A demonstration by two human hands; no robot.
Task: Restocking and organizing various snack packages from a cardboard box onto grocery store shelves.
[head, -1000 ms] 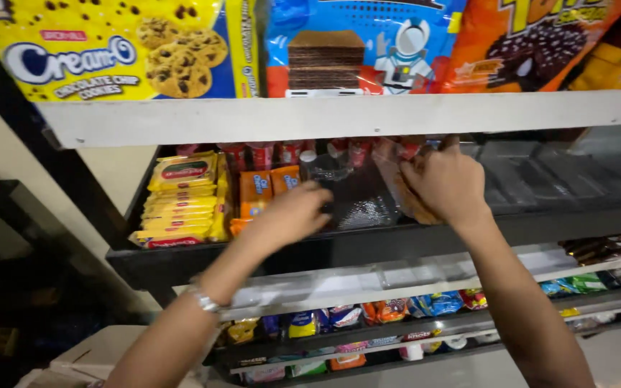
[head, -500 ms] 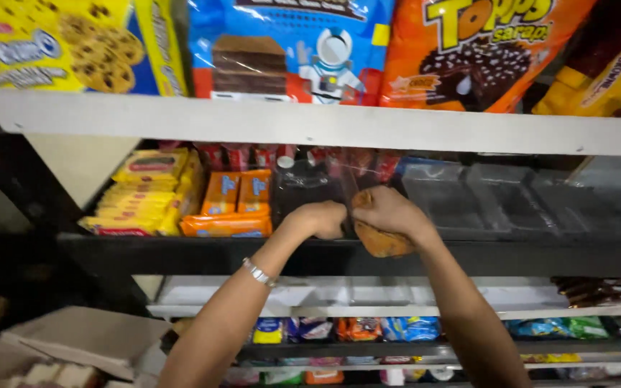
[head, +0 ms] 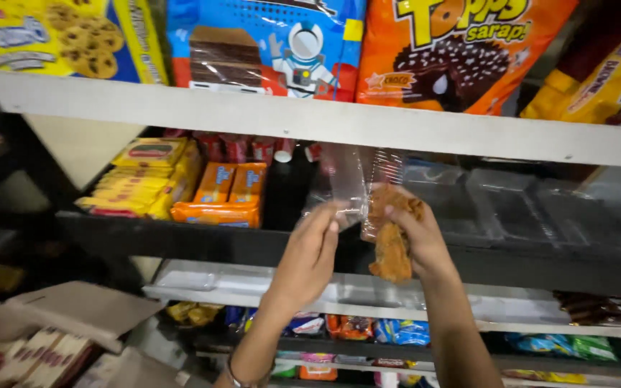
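Clear bag [head: 346, 188] held up between both hands in front of the black shelf [head: 181, 241]. Left hand [head: 309, 255]: fingers closed, thumb and fingertips [head: 333, 224] pinching the bag's lower left edge; bag rises above and right of them. Right hand [head: 415, 241]: fingers curled around the brown snacks [head: 391, 248] inside the bag's right part; fingertips [head: 389, 212] press the plastic at the top of the snacks, the rest of which hangs down past the palm, left of it. Hands just beside each other, bag spanning the gap.

Left of the left fingers, on the same shelf: orange packs [head: 226, 194], then yellow packs [head: 145, 179] farther left. Right of the right fingers: clear trays [head: 512, 197]. Above the fingers: white shelf [head: 310, 122] with big snack bags: blue bag [head: 260, 43], orange bag [head: 454, 50]. Below the hands: lower shelves with small mixed packs [head: 368, 329]. Open carton [head: 52, 323] down left, well apart from the hands.
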